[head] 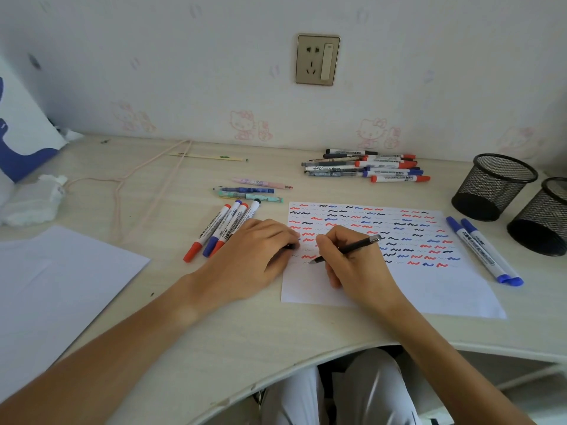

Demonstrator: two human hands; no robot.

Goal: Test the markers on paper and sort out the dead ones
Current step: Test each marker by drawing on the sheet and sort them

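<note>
A white test sheet (429, 286) covered with red, blue and black squiggles lies on the desk. My right hand (352, 262) grips a thin black pen (359, 244) with its tip on the sheet's left side. At the sheet's left edge, my left hand (251, 256) rests with curled fingers on a small black thing, likely the pen's cap. Several whiteboard markers (224, 228) lie just left of that hand. A pile of markers and pens (368, 167) sits behind the sheet. Two blue markers (484, 251) lie right of the sheet.
Two black mesh pen cups (494, 185) (543, 216) stand at the far right. Three patterned pens (251, 191) lie behind my left hand. A blank sheet (61, 277) lies at the left, with crumpled tissue (30, 200) and a cord (138, 185) behind it.
</note>
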